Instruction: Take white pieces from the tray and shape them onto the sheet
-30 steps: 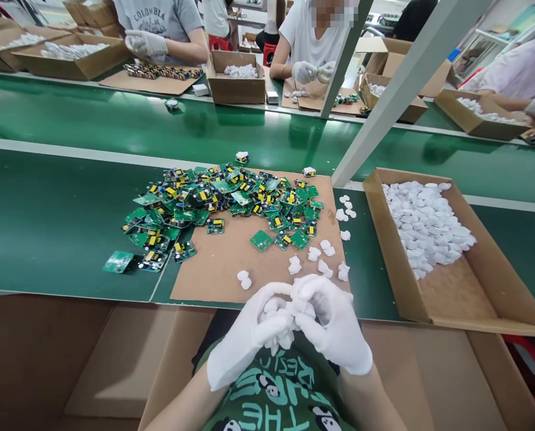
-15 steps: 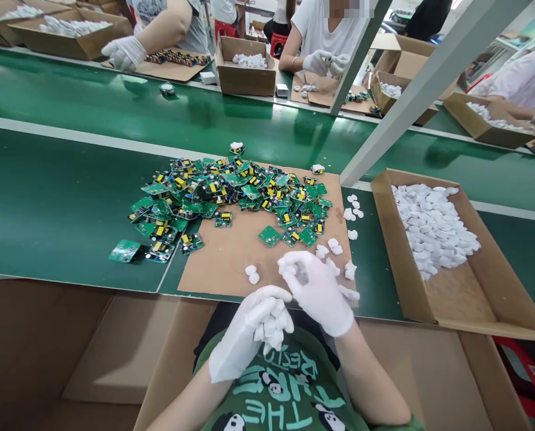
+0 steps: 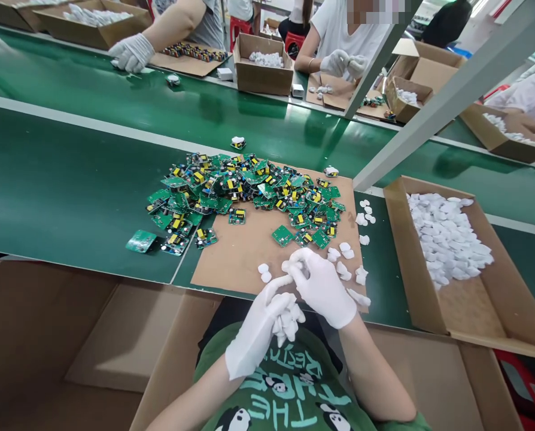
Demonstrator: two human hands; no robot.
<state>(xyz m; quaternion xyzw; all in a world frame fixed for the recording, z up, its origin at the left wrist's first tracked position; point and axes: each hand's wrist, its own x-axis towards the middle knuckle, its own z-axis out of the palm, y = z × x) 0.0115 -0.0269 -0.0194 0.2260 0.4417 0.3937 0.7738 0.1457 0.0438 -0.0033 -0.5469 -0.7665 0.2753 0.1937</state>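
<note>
Both my hands wear white gloves and meet over the front edge of a brown cardboard sheet (image 3: 231, 263). My left hand (image 3: 258, 329) is closed around a clump of white pads (image 3: 288, 320), its fingertips reaching toward my right hand. Closed in a pinch, my right hand (image 3: 325, 287) has a small round white pad (image 3: 286, 266) at its fingertips. Two round pads (image 3: 264, 273) lie on the sheet left of my hands; several loose pads (image 3: 343, 270) lie to the right. Beyond my hands spreads a heap of green circuit boards (image 3: 249, 185) with yellow parts.
An open cardboard box (image 3: 510, 281) of white pads stands at the right. A slanting metal post (image 3: 411, 126) rises behind the sheet. Across the green conveyor (image 3: 137, 111), co-workers in gloves sit beside boxes. Boards topped with white (image 3: 237, 142) stand on the belt.
My hands have come closer together, the left moving up and right toward the right. A round pad now shows at my right fingertips. The whole view has shifted slightly.
</note>
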